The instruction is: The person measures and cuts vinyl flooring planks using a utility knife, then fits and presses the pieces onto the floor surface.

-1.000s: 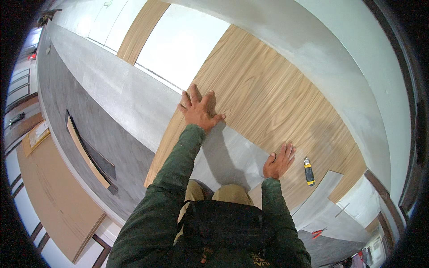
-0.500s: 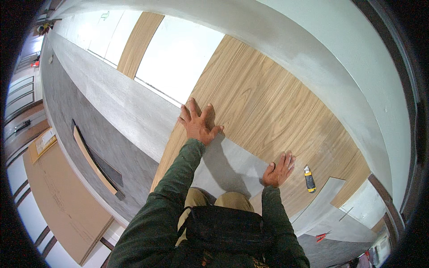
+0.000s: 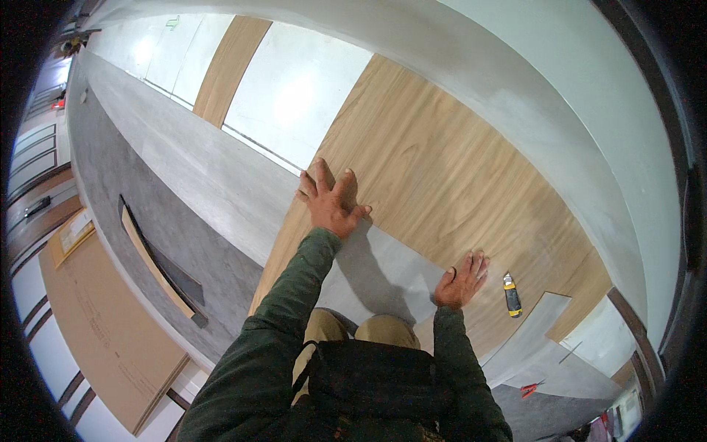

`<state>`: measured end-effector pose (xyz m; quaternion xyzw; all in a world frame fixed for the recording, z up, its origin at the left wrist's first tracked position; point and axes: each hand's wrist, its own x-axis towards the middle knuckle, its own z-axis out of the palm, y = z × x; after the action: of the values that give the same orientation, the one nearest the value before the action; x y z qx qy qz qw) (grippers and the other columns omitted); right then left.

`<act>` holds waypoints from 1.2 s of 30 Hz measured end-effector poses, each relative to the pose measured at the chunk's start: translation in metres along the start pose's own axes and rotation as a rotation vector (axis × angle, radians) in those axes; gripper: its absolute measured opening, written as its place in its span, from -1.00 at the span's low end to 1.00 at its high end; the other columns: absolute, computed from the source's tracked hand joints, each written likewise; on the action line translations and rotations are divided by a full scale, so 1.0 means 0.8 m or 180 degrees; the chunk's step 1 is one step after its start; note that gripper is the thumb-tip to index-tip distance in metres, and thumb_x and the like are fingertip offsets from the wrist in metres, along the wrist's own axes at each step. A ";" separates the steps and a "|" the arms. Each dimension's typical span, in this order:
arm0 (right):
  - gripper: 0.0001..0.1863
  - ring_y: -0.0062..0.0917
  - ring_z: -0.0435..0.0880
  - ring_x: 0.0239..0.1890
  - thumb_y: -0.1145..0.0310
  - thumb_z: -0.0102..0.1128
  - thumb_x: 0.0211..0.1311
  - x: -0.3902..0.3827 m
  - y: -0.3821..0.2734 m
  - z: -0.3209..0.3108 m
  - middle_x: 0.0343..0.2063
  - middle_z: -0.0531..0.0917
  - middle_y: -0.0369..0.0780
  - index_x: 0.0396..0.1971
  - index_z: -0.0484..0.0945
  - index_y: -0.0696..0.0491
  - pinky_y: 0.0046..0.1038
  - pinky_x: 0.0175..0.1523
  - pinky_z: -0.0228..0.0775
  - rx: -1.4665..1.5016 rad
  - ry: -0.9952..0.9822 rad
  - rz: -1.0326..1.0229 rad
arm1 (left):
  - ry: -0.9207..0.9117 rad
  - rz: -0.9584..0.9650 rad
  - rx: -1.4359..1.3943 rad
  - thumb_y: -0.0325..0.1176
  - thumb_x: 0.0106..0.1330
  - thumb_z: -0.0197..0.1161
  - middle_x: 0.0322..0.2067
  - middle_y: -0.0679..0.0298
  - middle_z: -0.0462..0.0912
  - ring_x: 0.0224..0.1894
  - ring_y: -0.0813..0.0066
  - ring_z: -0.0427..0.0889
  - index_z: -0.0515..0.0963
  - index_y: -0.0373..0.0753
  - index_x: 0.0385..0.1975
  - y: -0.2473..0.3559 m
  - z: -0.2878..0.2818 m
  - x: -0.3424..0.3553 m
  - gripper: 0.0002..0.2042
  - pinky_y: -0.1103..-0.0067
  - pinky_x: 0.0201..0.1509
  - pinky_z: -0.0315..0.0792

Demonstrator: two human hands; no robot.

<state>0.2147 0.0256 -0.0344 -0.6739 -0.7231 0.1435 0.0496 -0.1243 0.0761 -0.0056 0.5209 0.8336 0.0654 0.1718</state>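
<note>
Wood-grain vinyl sheeting or planking (image 3: 434, 169) spreads out in front of me, bordering a grey strip (image 3: 390, 254). My left hand (image 3: 333, 202) presses on the wood-grain surface near its left edge, fingers spread and holding nothing. Farther right, my right hand (image 3: 462, 281) lies with its fingers stretched out on the same surface, by the corner of the grey strip. Just to the right of that hand rests a yellow and black utility knife (image 3: 512, 296), its blade end pointing away from me.
White panels (image 3: 291, 88) and a narrow wood-grain strip (image 3: 232, 70) lie beyond at the upper left. A thin curved strip (image 3: 155, 258) sits on the grey floor, with brown cardboard (image 3: 110, 324) past it. Red-handled pliers or snips (image 3: 530, 390) lie lower right, near a grey offcut (image 3: 530, 320).
Both hands stay in the same places on the wood-grain surface. The view has shifted very slightly; nothing else has visibly moved.
</note>
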 end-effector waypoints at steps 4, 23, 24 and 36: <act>-0.41 0.03 0.03 0.46 0.10 -0.18 0.37 -0.006 0.003 0.008 0.40 0.20 -0.03 0.28 0.30 0.15 0.17 0.41 -0.19 -0.0022 0.0120 -0.0028 | -0.0004 0.0017 0.0061 0.24 -0.16 0.46 0.47 -0.05 -0.15 0.39 -0.51 -0.22 0.44 0.13 0.22 -0.006 0.000 0.000 -0.17 -0.39 0.23 -0.20; -0.42 0.03 0.06 0.45 0.15 -0.17 0.38 -0.001 -0.001 0.004 0.38 0.22 0.01 0.29 0.27 0.16 0.16 0.41 -0.20 -0.0012 0.0203 -0.0114 | -0.0144 0.0086 0.0098 0.30 -0.12 0.42 0.47 -0.07 -0.16 0.40 -0.53 -0.24 0.41 0.15 0.25 -0.007 -0.006 -0.003 -0.16 -0.33 0.29 -0.21; -0.43 0.03 0.06 0.45 0.15 -0.17 0.38 -0.003 -0.001 0.003 0.38 0.22 0.01 0.29 0.27 0.16 0.16 0.41 -0.19 -0.0031 0.0189 -0.0108 | -0.0161 0.0061 0.0108 0.30 -0.12 0.41 0.47 -0.07 -0.15 0.40 -0.53 -0.24 0.41 0.15 0.25 -0.006 -0.007 -0.004 -0.16 -0.34 0.28 -0.21; -0.44 -0.01 0.04 0.46 0.13 -0.17 0.40 -0.002 -0.001 0.002 0.40 0.20 -0.05 0.29 0.27 0.11 0.15 0.41 -0.18 -0.0091 0.0163 -0.0110 | -0.0161 -0.0021 0.0182 0.34 -0.16 0.40 0.47 -0.02 -0.14 0.39 -0.50 -0.20 0.41 0.21 0.26 -0.011 -0.003 -0.002 -0.14 -0.34 0.26 -0.16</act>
<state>0.2133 0.0240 -0.0355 -0.6654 -0.7351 0.1151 0.0609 -0.1315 0.0709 -0.0055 0.5244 0.8322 0.0278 0.1781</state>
